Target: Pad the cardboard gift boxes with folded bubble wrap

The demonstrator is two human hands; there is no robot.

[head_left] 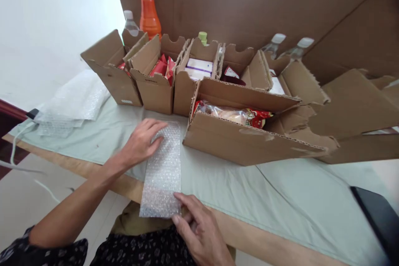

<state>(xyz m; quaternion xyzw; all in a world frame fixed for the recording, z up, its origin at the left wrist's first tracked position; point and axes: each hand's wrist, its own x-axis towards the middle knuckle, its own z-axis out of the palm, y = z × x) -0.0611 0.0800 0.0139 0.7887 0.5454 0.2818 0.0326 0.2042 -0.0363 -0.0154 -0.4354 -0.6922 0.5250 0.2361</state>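
Observation:
A strip of clear bubble wrap (163,170) lies lengthwise on the pale green cloth, its near end hanging over the table edge. My left hand (141,139) rests flat on the strip's far left part, fingers stretched out. My right hand (199,228) is at the near end; its fingertips press on the strip's lower right corner, fingers loosely curled. Just right of the strip stands a long open cardboard box (246,141) holding snack packets (237,114).
A row of small open cardboard boxes (154,87) with red and white packets stands behind. Bottles, one orange (149,10), line a cardboard wall. A pile of bubble wrap sheets (73,104) lies at left. A dark object (378,216) sits at right.

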